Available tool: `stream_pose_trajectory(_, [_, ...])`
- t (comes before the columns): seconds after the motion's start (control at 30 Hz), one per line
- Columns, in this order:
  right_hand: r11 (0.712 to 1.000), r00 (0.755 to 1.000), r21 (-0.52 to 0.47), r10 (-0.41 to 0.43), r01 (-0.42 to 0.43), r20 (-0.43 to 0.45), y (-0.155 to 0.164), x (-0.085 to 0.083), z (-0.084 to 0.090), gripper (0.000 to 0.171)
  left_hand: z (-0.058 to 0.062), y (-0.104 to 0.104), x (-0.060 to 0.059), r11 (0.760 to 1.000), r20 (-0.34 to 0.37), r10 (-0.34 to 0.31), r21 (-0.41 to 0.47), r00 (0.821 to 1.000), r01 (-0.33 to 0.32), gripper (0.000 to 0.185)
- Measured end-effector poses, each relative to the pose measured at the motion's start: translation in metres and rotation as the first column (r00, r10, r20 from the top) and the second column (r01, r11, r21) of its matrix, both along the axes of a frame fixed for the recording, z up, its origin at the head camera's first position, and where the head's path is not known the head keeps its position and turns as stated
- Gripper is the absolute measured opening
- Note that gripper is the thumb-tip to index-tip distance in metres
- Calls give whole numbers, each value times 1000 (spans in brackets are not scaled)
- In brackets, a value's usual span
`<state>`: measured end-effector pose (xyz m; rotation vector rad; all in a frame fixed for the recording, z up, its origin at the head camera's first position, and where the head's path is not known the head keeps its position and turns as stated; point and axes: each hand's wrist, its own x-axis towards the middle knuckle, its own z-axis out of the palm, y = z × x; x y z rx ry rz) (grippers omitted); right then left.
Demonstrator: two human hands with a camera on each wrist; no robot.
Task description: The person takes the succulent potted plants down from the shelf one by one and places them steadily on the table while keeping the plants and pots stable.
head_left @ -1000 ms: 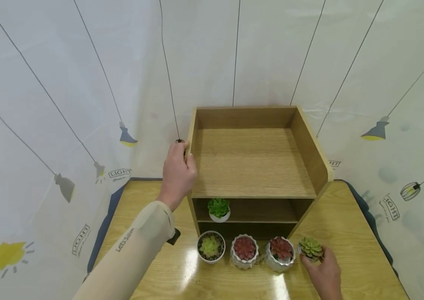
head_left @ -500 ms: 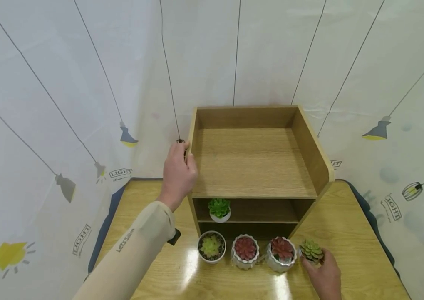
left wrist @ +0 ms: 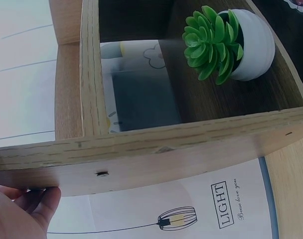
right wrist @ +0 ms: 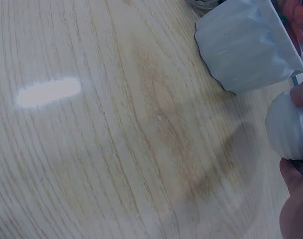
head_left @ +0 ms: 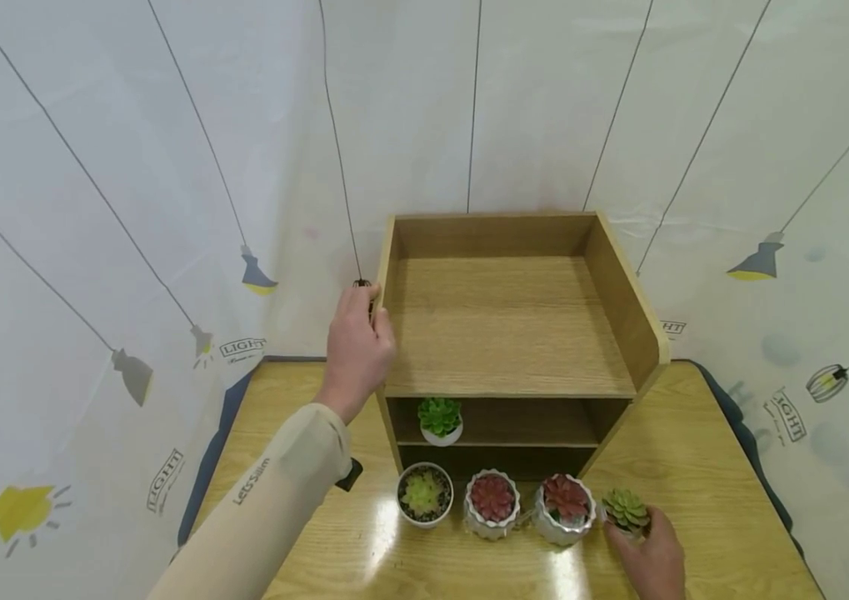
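My left hand grips the left side panel of a wooden shelf, thumb and fingers against its outer face in the left wrist view. On the right, my right hand holds a small potted succulent with pale green leaves. Its white ribbed pot shows between thumb and fingers in the right wrist view, close over the table. A bright green succulent in a white pot stands at the left of the shelf's middle level.
Before the shelf, a yellow-green succulent in a round white bowl and two red succulents in scalloped white pots stand in a row on the wooden table. White sheeting printed with lamps hangs behind.
The pale green succulent has shifted slightly toward me in my right hand. My left hand stays at the shelf's side panel, and the other pots are in the same places.
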<state>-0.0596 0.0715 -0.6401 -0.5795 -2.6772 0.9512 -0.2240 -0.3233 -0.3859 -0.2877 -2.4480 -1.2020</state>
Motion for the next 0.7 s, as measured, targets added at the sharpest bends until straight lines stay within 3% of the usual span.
stream_pose_trajectory(0.37, [1000, 998, 12, -9, 8, 60, 3, -2, -14, 66, 1, 1, -1, 1000, 4, -4, -1, 1000, 4, 39])
stream_pose_trajectory(0.7, [1000, 1000, -7, 15, -15, 20, 0, -1, -21, 64, -1, 1, -1, 1000, 9, 1, -6, 1000, -1, 39])
